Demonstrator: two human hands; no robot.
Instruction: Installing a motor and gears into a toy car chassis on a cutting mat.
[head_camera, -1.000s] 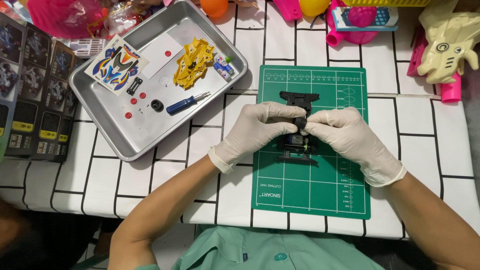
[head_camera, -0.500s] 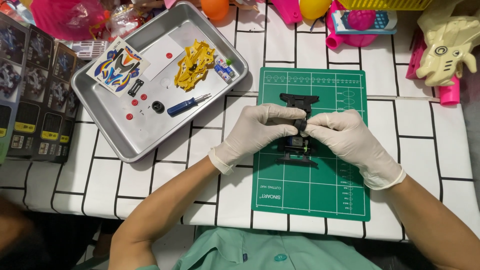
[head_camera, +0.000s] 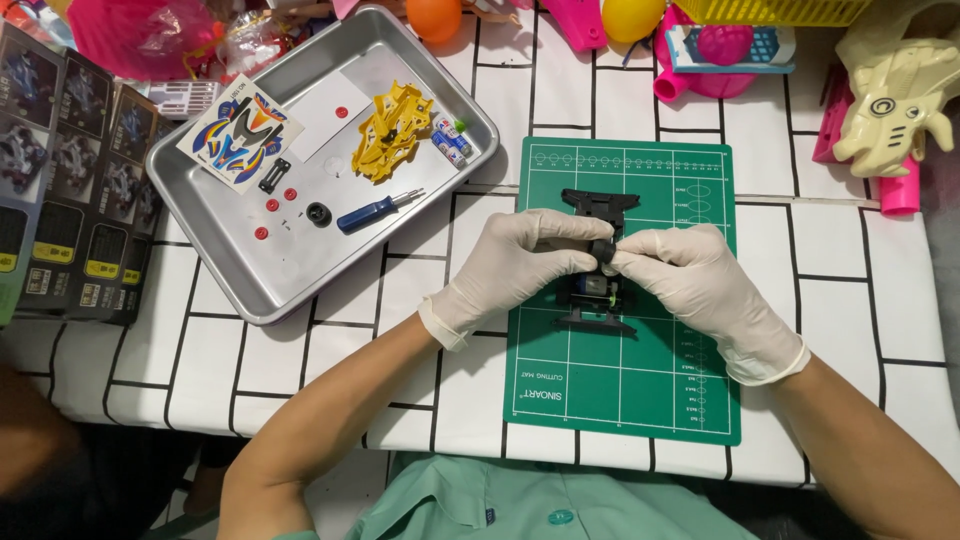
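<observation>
A black toy car chassis (head_camera: 597, 205) lies on a green cutting mat (head_camera: 640, 380). My left hand (head_camera: 510, 268), in a white glove, grips the chassis from the left side. My right hand (head_camera: 695, 280), also gloved, pinches a small black wheel (head_camera: 602, 250) against the chassis between thumb and fingertips. Both hands meet over the middle of the chassis and hide most of it; only its front bumper and rear end show.
A metal tray (head_camera: 240, 300) at the left holds a yellow car body (head_camera: 395, 130), a blue screwdriver (head_camera: 375, 212), a sticker sheet (head_camera: 238, 135), small red parts and a black wheel (head_camera: 319, 213). Boxes (head_camera: 60, 200) stand at the far left. Toys line the far edge.
Both hands stay on the chassis; the fingers have shifted only slightly around the small black wheel.
</observation>
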